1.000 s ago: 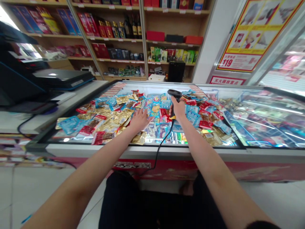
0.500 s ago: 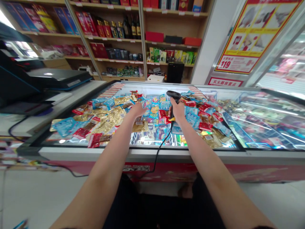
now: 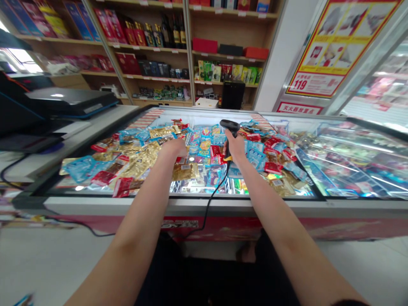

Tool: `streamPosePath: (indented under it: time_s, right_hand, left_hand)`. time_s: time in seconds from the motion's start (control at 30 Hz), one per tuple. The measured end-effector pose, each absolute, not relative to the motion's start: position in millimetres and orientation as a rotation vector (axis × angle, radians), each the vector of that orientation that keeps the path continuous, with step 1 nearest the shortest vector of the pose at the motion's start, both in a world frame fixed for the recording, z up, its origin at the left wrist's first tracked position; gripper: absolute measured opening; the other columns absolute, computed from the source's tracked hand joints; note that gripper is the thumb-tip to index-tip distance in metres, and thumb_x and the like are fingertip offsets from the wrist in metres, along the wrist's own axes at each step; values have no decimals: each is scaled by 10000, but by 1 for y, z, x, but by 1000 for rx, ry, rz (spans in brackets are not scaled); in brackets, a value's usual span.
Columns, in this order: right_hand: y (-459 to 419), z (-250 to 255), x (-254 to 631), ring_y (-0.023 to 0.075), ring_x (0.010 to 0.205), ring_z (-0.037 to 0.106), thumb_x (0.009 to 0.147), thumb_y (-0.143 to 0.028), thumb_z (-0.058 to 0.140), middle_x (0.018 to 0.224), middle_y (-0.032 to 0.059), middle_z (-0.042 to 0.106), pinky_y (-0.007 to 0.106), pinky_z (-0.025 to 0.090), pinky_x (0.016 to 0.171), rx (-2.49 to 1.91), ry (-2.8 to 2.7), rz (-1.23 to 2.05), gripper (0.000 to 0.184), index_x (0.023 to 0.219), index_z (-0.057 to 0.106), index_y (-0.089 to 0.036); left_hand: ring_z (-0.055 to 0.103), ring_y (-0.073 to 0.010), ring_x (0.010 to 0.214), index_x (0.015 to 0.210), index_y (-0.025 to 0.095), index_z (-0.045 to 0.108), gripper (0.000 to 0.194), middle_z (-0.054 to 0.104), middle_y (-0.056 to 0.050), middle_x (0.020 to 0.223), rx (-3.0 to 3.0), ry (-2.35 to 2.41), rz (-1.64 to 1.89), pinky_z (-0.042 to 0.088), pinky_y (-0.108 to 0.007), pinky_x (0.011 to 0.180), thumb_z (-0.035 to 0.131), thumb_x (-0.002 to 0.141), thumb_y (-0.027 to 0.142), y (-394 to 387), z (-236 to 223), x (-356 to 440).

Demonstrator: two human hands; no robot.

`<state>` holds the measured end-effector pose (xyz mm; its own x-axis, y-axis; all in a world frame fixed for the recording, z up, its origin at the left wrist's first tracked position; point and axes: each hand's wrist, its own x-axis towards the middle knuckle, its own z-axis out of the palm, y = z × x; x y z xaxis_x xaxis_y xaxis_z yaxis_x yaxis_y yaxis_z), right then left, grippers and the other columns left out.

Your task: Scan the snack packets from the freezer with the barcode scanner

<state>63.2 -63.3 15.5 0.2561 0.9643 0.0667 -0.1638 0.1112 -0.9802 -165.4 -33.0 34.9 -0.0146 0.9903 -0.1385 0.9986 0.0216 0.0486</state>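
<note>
Crowding both sides of the freezer's glass top (image 3: pixel 95 206) are two loose heaps of packets: a left heap (image 3: pixel 142 159), mostly gold with blue and red, and a right heap (image 3: pixel 276 155) in red, blue and gold. The right hand (image 3: pixel 236 146) is wrapped around a black scanner (image 3: pixel 230 125) upright between them; its cable (image 3: pixel 208 204) crosses the front edge and hangs down in front. The left hand (image 3: pixel 174 149) bends over the left heap's inner edge, beside a gold packet (image 3: pixel 185 171); its fingers are hidden, so whether it grips anything I can't tell. The left forearm covers part of that heap. A worktop (image 3: pixel 123 111) adjoins on the left. Counted: one scanner, one cable, two wall signs (image 3: pixel 338 46), three flat boxes (image 3: pixel 205 45) on one shelf; the packets overlap too much to number.
</note>
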Motion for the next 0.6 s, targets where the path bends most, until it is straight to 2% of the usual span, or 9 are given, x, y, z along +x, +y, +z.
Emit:
streamPosePath:
  time_s: [0.1,0.2,0.3,0.4,0.53,0.6]
  right_hand:
    - [-64,16,63,159,366,495,867,-600,806,484,-55,532,290,429,341,-1133,-939,1037,455,778,510,-266]
    - [-66,18,63,160,366,495,876,-579,804,483,-57,530,291,425,343,-1139,-934,1041,438,784,512,-267]
    - [-68,19,63,156,363,493,881,-573,803,481,-60,525,286,424,343,-1140,-930,1042,436,782,508,-268]
    - [-67,18,63,155,360,496,879,-578,803,482,-62,525,282,425,341,-1134,-935,1041,442,786,501,-269]
    - [-64,14,63,152,353,494,874,-584,804,485,-68,527,276,424,346,-1126,-938,1047,443,807,499,-270]
    - [-62,13,64,152,356,501,869,-591,806,489,-68,534,275,427,350,-1124,-938,1044,447,813,502,-268]
  left_hand:
    - [777,-356,886,921,235,801,454,802,-122,834,2135,2034,-148,623,-411,820,912,482,278,-31,39,-176]
    - [770,-360,932,977,260,804,556,815,-124,913,2219,1996,-117,620,-414,824,942,442,325,-24,38,-185]
    - [772,-384,958,876,252,794,498,807,-133,901,2220,2007,-78,616,-430,843,959,419,365,-16,35,-190]
    - [769,-384,991,807,240,759,408,797,-132,886,2186,2027,-27,603,-412,886,939,446,303,-9,35,-190]
    - [718,-396,1149,901,215,729,408,782,-137,978,2210,2137,280,562,-397,983,853,514,177,-6,41,-190]
    - [698,-398,1162,905,204,695,374,753,-120,948,2161,2186,505,543,-404,1005,810,553,149,-5,46,-191]
